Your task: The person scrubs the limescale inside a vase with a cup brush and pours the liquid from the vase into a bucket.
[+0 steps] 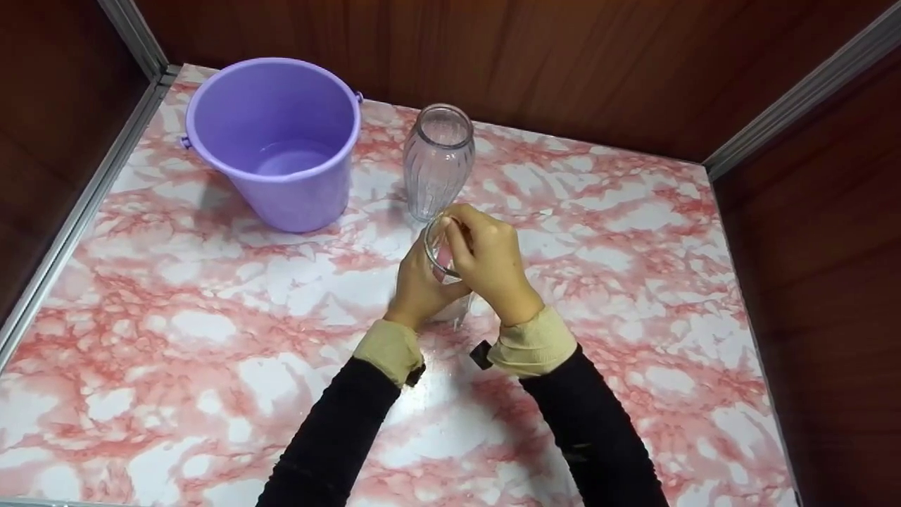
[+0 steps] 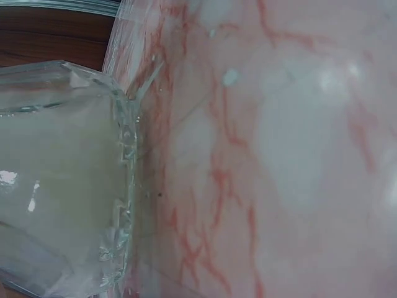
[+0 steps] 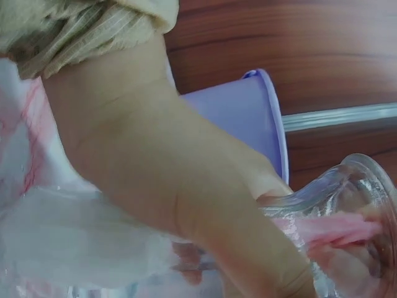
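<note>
My left hand (image 1: 420, 287) grips a clear glass vase (image 1: 457, 310), its fingers wrapped round the body. The right hand (image 1: 493, 257) bends over the vase's mouth, fingers reaching inside and thumb near the rim. A pink cloth (image 3: 338, 230) shows through the glass neck by the right fingers, which appear to pinch it; part of it is hidden. In the left wrist view the vase's thick base (image 2: 127, 186) is close to the tabletop; whether they touch I cannot tell. A second clear ribbed vase (image 1: 438, 165) stands upright just beyond the hands.
A purple bucket (image 1: 295, 201) stands at the back left, with a little clear liquid seeming to lie at its bottom. Red-and-white marbled sheeting covers the table (image 1: 176, 394). Dark wood panels (image 1: 563, 70) with metal edging close in the back and both sides.
</note>
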### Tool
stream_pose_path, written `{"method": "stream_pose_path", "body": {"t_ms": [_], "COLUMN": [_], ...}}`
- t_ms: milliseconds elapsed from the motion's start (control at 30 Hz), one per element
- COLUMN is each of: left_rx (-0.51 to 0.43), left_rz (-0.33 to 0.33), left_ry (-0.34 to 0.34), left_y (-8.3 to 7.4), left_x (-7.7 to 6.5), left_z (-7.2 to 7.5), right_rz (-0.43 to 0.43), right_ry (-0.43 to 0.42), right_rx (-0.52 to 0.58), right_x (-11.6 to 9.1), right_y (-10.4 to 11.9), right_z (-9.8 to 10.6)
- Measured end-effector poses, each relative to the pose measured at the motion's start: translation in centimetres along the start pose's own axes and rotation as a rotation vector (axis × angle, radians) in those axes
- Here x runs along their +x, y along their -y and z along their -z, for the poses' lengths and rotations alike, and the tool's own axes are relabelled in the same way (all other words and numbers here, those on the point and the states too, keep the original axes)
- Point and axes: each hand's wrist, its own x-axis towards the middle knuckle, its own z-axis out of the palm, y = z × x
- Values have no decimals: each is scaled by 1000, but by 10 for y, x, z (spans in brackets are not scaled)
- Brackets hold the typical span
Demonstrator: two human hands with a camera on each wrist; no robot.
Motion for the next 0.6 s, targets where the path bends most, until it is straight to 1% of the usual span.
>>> {"method": "stream_pose_path", "body": {"t_ms": [67, 200, 300, 467, 600], "left_rx": [-14, -9, -1, -3, -6], "left_rz": [11, 66, 89, 72, 73], "left_ry": [5, 17, 20, 20, 17], "left_y": [0, -1, -2, -1, 0], "left_x": [0, 0, 0, 1, 0], "left_z": [0, 1, 1, 1, 1], "right_rz": [-5, 15, 25, 19, 23], "right_ry": [-6, -9, -17, -39, -57], "right_rx": [12, 14, 26, 37, 19], "right_x": [0, 1, 0, -1, -2], "right_y": [0, -1, -1, -1, 0], "right_z": [0, 0, 0, -2, -3]}}
